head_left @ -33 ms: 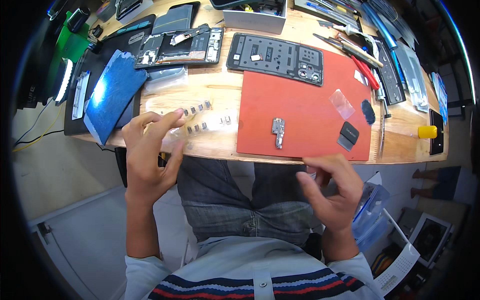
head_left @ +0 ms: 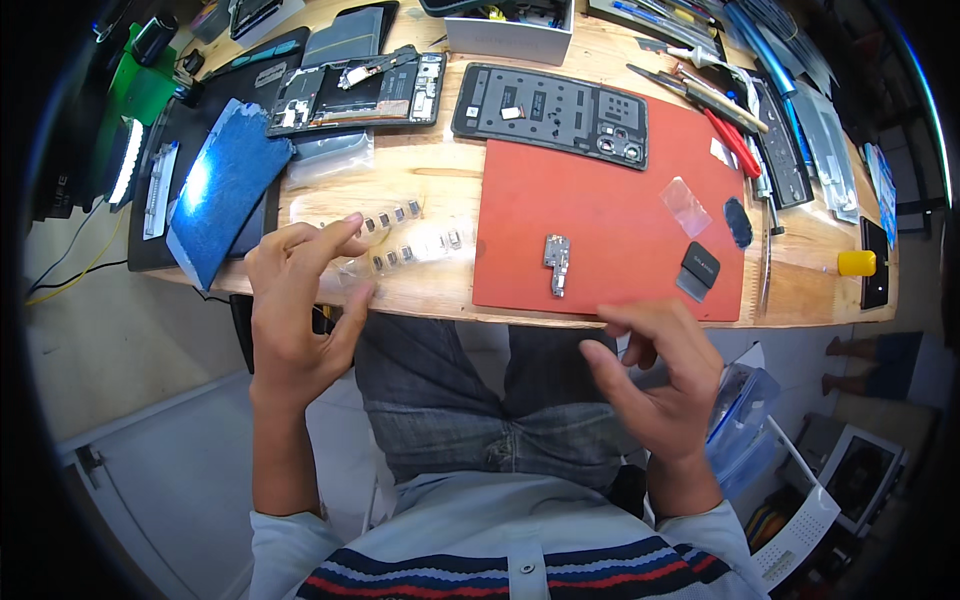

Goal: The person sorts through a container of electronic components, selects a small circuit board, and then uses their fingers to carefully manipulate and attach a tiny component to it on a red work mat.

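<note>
Clear plastic strips [head_left: 391,256] holding several small metal connectors lie near the table's front edge. My left hand [head_left: 300,290] is at their left end, thumb and forefinger spread apart; the forefinger tip overlaps the upper strip, and whether it touches cannot be told. On the orange-red mat [head_left: 600,220] rests a small circuit board [head_left: 558,266], narrower at its near end. To the right of that board, my right hand [head_left: 665,375] hovers at the mat's front edge, fingers bent and thumb apart, with nothing visible between them. A dark flat piece with a clear edge [head_left: 697,268] lies beyond it.
An opened phone [head_left: 360,95] and a dark phone back cover [head_left: 550,115] lie farther back. At left is a blue cloth [head_left: 225,185]. Red-handled pliers [head_left: 735,145] and other tools crowd the right. A yellow cap [head_left: 856,263] sits near the right edge.
My right hand has shifted slightly left and toward the mat. My left hand stays nearly in place.
</note>
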